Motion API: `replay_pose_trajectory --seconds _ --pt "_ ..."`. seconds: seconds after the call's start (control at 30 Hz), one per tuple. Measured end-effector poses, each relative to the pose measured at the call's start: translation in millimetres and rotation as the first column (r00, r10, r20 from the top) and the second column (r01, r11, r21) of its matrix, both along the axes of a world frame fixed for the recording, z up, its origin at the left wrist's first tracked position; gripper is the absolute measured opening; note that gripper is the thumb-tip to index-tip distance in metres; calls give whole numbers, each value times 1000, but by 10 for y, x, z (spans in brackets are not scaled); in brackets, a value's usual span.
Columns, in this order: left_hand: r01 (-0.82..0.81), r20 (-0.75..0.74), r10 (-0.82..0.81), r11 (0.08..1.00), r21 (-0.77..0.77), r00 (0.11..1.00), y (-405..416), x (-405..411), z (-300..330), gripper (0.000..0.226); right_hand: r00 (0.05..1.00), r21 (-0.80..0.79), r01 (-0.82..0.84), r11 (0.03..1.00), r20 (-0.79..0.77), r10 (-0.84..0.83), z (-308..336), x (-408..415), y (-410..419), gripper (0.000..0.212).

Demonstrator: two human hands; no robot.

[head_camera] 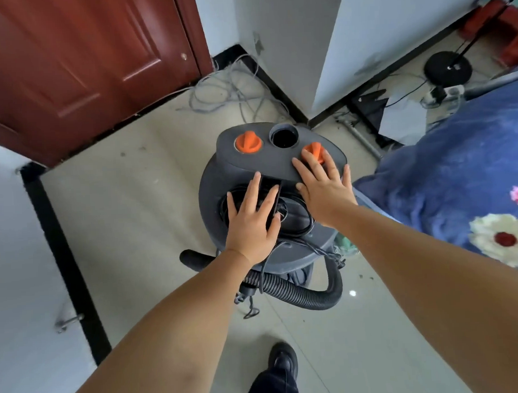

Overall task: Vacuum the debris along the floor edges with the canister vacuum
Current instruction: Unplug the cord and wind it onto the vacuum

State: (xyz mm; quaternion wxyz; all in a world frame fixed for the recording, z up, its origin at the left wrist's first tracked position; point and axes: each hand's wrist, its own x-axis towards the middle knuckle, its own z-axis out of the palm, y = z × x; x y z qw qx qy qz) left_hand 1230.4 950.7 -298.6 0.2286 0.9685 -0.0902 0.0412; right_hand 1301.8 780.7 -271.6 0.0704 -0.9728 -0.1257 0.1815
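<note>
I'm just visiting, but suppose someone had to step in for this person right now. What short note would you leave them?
Left hand: flat on the canister vacuum top, over the handle recess, gripping nothing.
Right hand: flat on the lid, fingertips at the right orange knob.
The hose lies curled on the floor in front of the canister; the top port stands open.
Done: nothing vacuumed that shows.
Left: debris by the black baseboard and the loose cables.

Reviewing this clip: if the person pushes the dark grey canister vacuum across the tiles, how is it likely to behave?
The dark grey canister vacuum probably glides rather than drags on the smooth tiled floor, though any wheels are hidden. Tall and bulky, it may tip if pushed from the top, where the left hand and right hand lie flat. The floppy black ribbed hose would likely trail and snag.
</note>
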Motion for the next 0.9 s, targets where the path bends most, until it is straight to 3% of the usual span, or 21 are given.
replay_pose_trajectory --seconds 0.43,0.9 --pt "416 -51 -415 909 29 909 -153 1938 17 50 906 -28 424 905 22 -424 -34 1144 -297 53" --pt "487 2 -489 869 90 872 -1446 3398 -20 49 830 -25 558 829 -7 -558 -16 2412 -1558 53"
